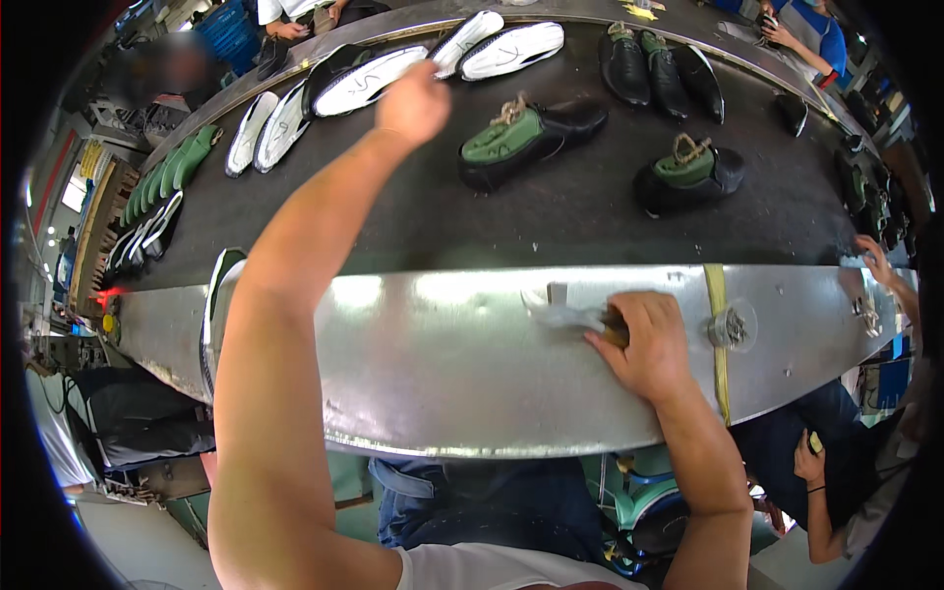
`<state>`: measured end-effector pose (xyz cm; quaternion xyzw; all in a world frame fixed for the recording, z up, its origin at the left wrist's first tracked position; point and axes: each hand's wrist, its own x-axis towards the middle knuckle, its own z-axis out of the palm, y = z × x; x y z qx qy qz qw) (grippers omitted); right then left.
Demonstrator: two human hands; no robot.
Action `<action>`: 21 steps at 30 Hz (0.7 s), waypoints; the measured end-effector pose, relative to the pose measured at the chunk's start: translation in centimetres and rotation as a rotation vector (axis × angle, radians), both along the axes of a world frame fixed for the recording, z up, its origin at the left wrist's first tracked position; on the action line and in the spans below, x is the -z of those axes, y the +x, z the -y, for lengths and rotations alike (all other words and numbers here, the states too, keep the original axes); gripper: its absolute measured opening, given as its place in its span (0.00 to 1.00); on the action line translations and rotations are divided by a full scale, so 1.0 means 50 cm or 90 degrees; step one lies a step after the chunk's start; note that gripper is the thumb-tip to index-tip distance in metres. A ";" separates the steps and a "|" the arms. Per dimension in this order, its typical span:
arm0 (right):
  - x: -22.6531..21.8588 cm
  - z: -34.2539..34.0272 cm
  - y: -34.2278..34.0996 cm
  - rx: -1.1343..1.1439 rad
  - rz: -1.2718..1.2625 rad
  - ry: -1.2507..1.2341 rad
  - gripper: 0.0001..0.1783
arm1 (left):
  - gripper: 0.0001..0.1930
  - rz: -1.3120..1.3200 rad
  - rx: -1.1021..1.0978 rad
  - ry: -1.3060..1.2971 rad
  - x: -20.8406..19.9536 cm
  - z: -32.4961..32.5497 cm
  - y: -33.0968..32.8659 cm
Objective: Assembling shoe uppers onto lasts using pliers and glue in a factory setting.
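Note:
My left hand (pixel 413 102) reaches far across the table, blurred, its fingertips at the near ends of shoe uppers with white undersides (pixel 369 83). Whether the fingers grip one cannot be told. Above the metal front strip, my right hand (pixel 651 339) is closed around the brownish handle of a metal-headed hand tool (pixel 568 315); its exact kind is unclear. Another white-bottomed shoe (pixel 511 51) lies just beyond the left hand. On the dark tabletop between the hands sits a black shoe upper on a green last (pixel 501 138), with a similar lasted shoe (pixel 688 177) to its right.
A clear cup of small metal pieces (pixel 734 326) stands beside a yellow strap (pixel 718 295), right of my right hand. Black shoes (pixel 664 74) lie at the back, green lasts (pixel 177 167) at the left. Other people work around the table, one hand (pixel 873 258) at the right.

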<state>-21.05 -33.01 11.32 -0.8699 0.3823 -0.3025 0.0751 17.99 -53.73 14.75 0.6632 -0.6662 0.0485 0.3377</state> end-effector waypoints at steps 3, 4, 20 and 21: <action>0.003 0.005 0.004 -0.017 0.003 0.017 0.28 | 0.17 0.150 -0.224 0.047 0.048 0.066 0.267; 0.000 0.005 0.002 -0.009 0.000 0.015 0.28 | 0.15 0.195 -0.286 0.072 0.058 0.074 0.327; -0.003 0.021 0.032 0.037 -0.060 0.100 0.33 | 0.49 -0.058 -0.299 0.400 0.061 0.350 0.105; -0.002 0.019 0.035 0.033 -0.054 0.103 0.33 | 0.49 -0.013 -0.300 0.437 0.047 0.346 0.083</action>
